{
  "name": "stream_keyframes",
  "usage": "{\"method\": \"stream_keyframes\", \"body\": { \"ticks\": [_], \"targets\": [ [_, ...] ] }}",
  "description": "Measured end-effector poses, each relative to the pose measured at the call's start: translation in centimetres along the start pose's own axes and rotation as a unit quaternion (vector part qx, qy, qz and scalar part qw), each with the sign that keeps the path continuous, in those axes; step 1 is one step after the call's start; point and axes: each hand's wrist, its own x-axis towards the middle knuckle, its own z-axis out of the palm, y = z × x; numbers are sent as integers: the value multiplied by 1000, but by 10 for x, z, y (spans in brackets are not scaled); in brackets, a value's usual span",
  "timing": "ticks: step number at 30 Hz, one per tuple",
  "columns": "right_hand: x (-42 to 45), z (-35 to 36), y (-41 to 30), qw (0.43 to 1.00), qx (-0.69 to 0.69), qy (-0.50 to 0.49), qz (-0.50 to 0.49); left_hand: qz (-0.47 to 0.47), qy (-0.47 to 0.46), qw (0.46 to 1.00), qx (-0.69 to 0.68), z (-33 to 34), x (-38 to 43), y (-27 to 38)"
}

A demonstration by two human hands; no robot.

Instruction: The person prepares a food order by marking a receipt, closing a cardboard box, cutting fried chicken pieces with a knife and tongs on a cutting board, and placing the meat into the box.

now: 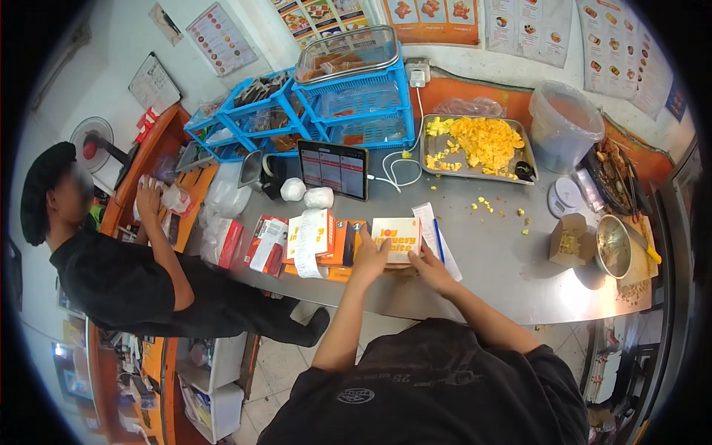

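A white food carton [396, 236] with orange and yellow lettering is between my two hands at the front of the steel table [500, 250]. My left hand [371, 255] grips its left side, and my right hand [435, 271] has its fingers on the lower right corner. Right beside the carton lies a paper slip with a blue pen [439, 240] on it. Left of my hands sit stacked orange and white cartons [340, 245], with a long printed receipt [307, 253] draped over the front one. Further left is a red box [266, 245] under another slip.
A tablet [334, 169] stands behind two white wrapped bundles [307, 193]. Blue basket racks [361, 100] and a tray of scrambled egg [484, 142] line the back. A scale [565, 197], paper food box [570, 242] and metal bowl [613, 245] are right. A co-worker [111, 267] stands left.
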Motion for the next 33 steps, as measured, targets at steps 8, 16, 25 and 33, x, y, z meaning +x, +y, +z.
{"method": "stream_keyframes", "body": {
  "ticks": [8,16,25,33],
  "targets": [
    [-17,-39,4,969,-211,99,-79,248,238,938,50,-1,-17,54],
    [-169,-123,-7,778,622,67,56,630,-108,713,-288,92,-101,195],
    [-278,-149,18,732,575,295,-215,686,-460,538,-165,264,-173,192],
    [-336,-261,13,743,-159,614,-215,76,-623,654,-423,332,-230,283]
  ]
}}
